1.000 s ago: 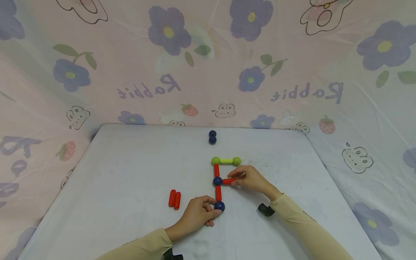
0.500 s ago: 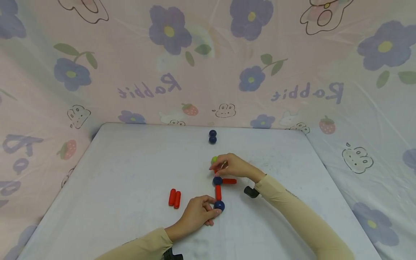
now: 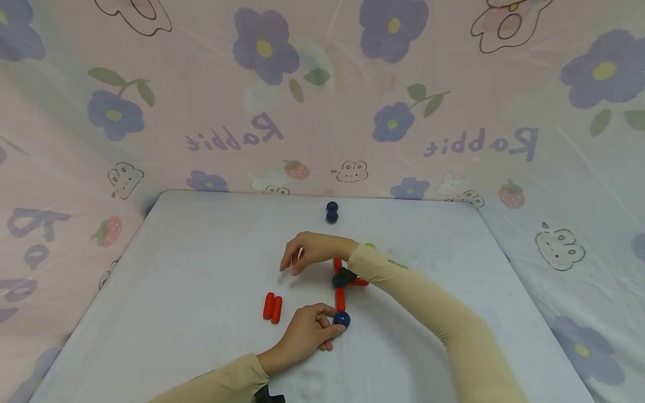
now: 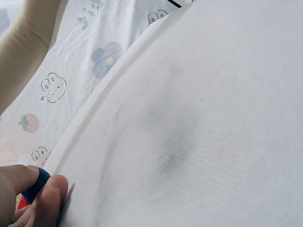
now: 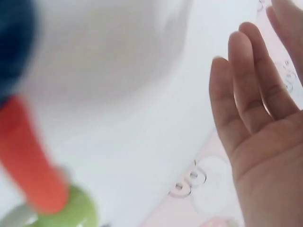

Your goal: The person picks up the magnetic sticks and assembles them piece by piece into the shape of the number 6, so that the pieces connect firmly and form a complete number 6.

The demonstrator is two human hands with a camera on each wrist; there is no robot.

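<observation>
My left hand [image 3: 307, 330] pinches the near dark blue ball [image 3: 342, 319] between thumb and fingers; the left wrist view shows this blue ball [image 4: 37, 185] too. From it a red stick [image 3: 340, 300] runs to a middle blue ball [image 3: 339, 280], partly covered by the right wrist's camera. Another red stick [image 3: 337, 265] goes on beyond it, and a third red stick [image 3: 360, 282] points right. My right hand [image 3: 314, 249] hovers left of the joined pieces, fingers loosely bent, holding nothing. Its forearm hides most of the green part; a green ball [image 5: 78, 208] shows in the right wrist view.
Two loose red sticks [image 3: 272, 308] lie side by side left of the joined pieces, in front of the right hand. Two dark blue balls [image 3: 332, 212] sit together near the far edge of the white table [image 3: 211, 240]. A patterned cloth [image 3: 322, 101] hangs behind.
My right hand has let go of the red stick on the right and moved left across the joined pieces. My left hand has kept its place on the near blue ball.
</observation>
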